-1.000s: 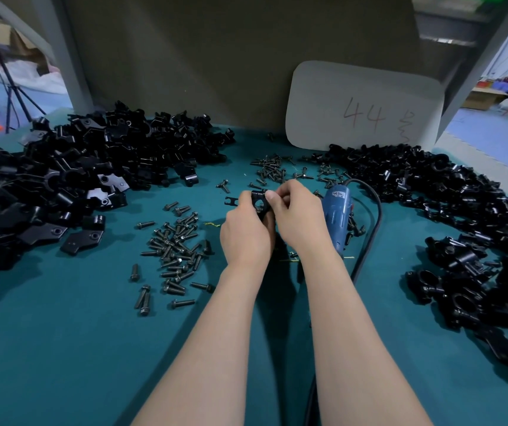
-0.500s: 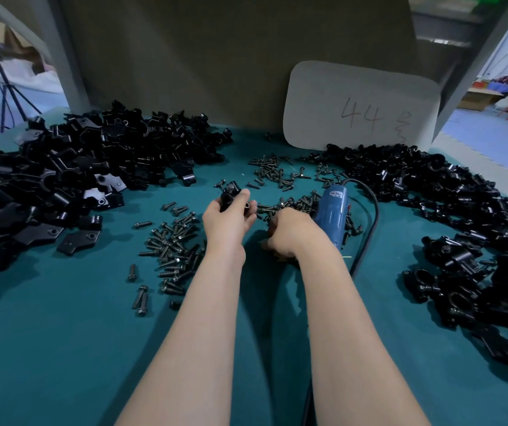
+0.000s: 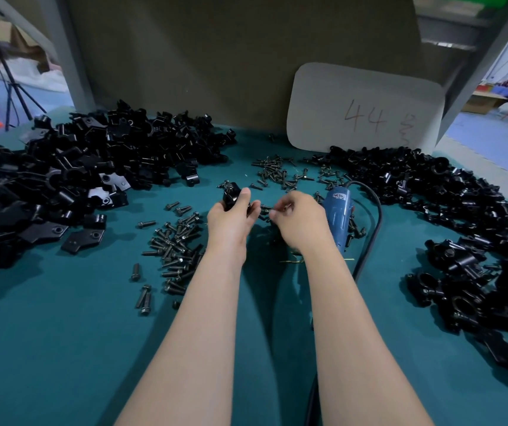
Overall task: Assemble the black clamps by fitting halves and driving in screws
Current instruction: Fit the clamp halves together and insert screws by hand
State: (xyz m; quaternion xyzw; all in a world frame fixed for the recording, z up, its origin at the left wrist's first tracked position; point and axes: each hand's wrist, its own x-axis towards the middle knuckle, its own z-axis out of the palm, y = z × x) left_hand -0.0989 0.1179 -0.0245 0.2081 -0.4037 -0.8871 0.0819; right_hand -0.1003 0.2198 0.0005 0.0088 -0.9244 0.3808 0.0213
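Note:
My left hand (image 3: 231, 218) grips a black clamp (image 3: 231, 193) at the middle of the teal table, fingers curled round it. Just to its right my right hand (image 3: 300, 218) pinches a small dark screw (image 3: 280, 207) between thumb and fingertips, close to the clamp but apart from it. Loose screws (image 3: 179, 244) lie scattered left of my left wrist, and another scatter of screws (image 3: 272, 172) lies beyond the hands. A blue electric screwdriver (image 3: 337, 215) lies on the table right beside my right hand.
A big heap of black clamp halves (image 3: 62, 186) fills the left. A long heap of black clamps (image 3: 461, 235) runs down the right. The screwdriver's black cable (image 3: 372, 229) loops toward me. A grey card marked 44 (image 3: 366, 109) leans at the back wall.
The hands held the clamp together, then parted. My left hand took the clamp leftward; my right hand dipped to the screws by the screwdriver and now comes up pinching one.

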